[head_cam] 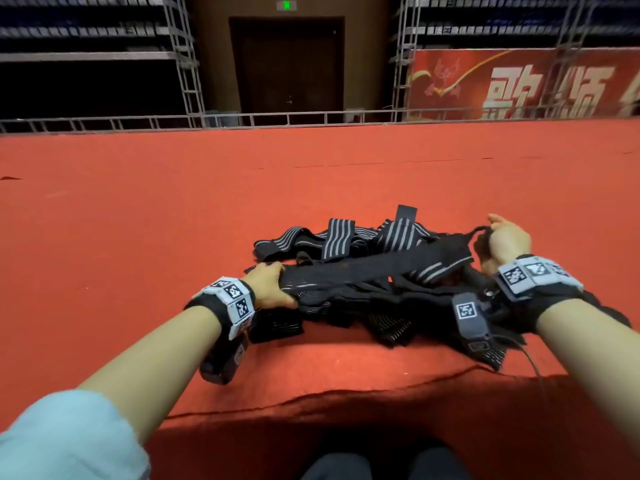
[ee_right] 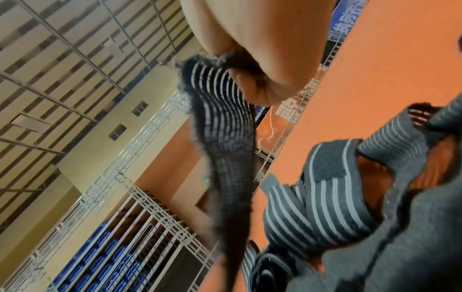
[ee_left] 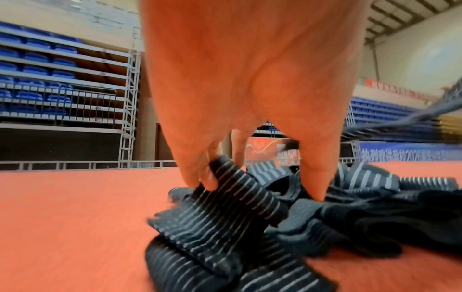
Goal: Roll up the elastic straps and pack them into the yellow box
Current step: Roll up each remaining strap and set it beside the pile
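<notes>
A tangled pile of black elastic straps [head_cam: 363, 244] with grey stripes lies on the red carpet in front of me. One strap [head_cam: 374, 270] is stretched across the pile between my two hands. My left hand [head_cam: 268, 284] grips its left end, fingers and thumb curled into the striped fabric [ee_left: 225, 199]. My right hand [head_cam: 504, 239] grips the other end at the pile's right side; in the right wrist view the strap [ee_right: 222, 126] hangs from the curled fingers [ee_right: 257, 89]. No yellow box is in view.
The red carpet [head_cam: 173, 209] spreads wide to the left and beyond the pile. A metal railing [head_cam: 277, 117] marks its far edge, with tiered seating and a red banner [head_cam: 519, 84] behind. My knees [head_cam: 381, 465] sit at the bottom edge.
</notes>
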`<state>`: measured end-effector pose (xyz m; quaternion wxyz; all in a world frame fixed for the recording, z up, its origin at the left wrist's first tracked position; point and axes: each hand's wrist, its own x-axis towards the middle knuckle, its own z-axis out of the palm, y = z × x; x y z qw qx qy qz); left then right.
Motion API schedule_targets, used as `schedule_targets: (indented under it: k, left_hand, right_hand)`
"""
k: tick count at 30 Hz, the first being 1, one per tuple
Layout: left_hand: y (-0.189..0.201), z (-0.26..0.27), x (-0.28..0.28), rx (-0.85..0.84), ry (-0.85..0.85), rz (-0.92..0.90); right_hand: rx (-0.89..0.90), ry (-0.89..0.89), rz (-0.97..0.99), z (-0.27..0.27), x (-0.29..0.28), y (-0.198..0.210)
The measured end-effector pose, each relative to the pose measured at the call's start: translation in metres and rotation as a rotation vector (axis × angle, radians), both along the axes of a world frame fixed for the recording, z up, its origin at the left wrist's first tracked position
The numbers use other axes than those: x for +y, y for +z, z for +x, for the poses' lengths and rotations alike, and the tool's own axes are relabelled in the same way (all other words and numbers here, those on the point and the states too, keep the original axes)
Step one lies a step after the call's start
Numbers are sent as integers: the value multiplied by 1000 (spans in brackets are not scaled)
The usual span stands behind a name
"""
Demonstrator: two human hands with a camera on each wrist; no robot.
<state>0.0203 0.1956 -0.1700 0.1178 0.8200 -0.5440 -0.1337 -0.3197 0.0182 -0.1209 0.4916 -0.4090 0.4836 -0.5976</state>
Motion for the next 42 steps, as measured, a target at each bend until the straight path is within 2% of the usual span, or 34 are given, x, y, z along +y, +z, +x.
schedule_targets:
  k: [2, 5, 8, 10, 12, 14, 19, 24, 27, 29, 31, 32, 35, 38, 40, 42]
  left_hand:
    - [-7, 9, 8, -34, 11, 87]
    - [-13, 28, 16, 50, 67, 45]
    - [-13, 40, 18, 95, 103, -150]
    - [-10, 40, 20, 54, 109, -259]
    - [-5, 38, 17, 86, 97, -346]
    - [1, 36, 13, 198, 79, -446]
    - [19, 22, 6, 424, 145, -683]
    - [2, 8, 0, 722, 279, -773]
    - [-9, -3, -1, 1012, 320, -759]
    - [-22, -5, -3, 1169, 309, -671]
    - [-40, -2, -4, 1133, 266, -557]
    - [-45, -3, -2, 1056, 239, -505]
    - [-52, -1, 6, 673, 124, -363]
    - [-54, 0, 15, 299, 26, -301]
    - [-51, -1, 21, 189, 23, -332]
    - [-45, -4, 26, 200, 26, -445]
  right_hand:
    - [-28, -22, -17, -11, 6, 9]
    - [-194, -8, -84, -11, 13, 21]
    - [-270, 171, -73, 15, 27, 27]
    - [-263, 339, -57, 37, 40, 27]
    - [-244, 484, -35, 58, 53, 23]
    - [-179, 544, -28, 79, 64, 15]
    - [219, 565, -80, 111, 80, -7]
    - [326, 795, -45, 118, 93, -31]
    - [314, 781, -30, 117, 97, -42]
    - [311, 789, 9, 116, 96, -48]
    - [325, 796, 30, 115, 94, -52]
    - [337, 796, 29, 115, 92, -54]
    - [292, 780, 52, 117, 89, -58]
    - [221, 750, 92, 119, 86, -61]
    - [207, 767, 102, 120, 87, -62]
    - [264, 788, 68, 123, 89, -61]
